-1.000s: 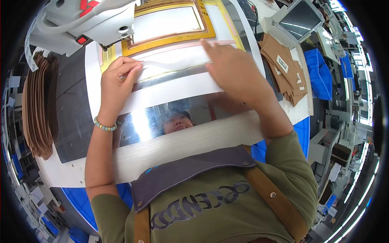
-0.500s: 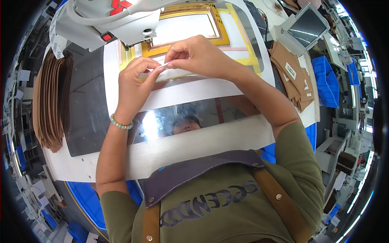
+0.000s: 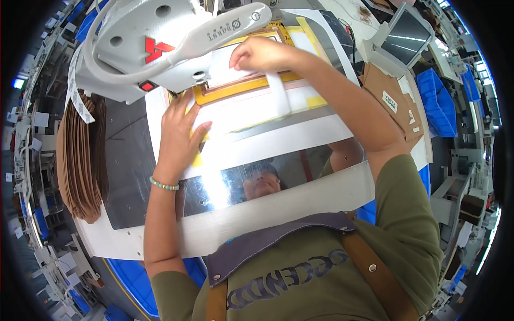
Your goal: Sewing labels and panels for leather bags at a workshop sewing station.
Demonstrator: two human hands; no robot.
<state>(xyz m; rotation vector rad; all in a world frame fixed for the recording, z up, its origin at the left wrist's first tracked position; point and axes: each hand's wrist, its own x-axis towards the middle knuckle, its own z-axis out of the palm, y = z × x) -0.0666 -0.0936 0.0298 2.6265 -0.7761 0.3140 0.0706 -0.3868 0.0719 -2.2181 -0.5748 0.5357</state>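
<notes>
We're handling the white strip [image 3: 278,96], right hand [image 3: 262,54] seemingly clamped on it, left hand [image 3: 180,134] spread; our next move needs steadiness.

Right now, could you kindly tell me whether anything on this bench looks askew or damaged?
Mildly askew: the brown pieces on the right, which overlap at uneven angles. The white strip below the right hand runs across the near edge of the yellow frame. No spill or damage shows.

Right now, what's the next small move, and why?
Probably raise the right hand a little: the white strip it holds crosses the near edge of the yellow frame, while the left hand lies clear of the strip.
</notes>
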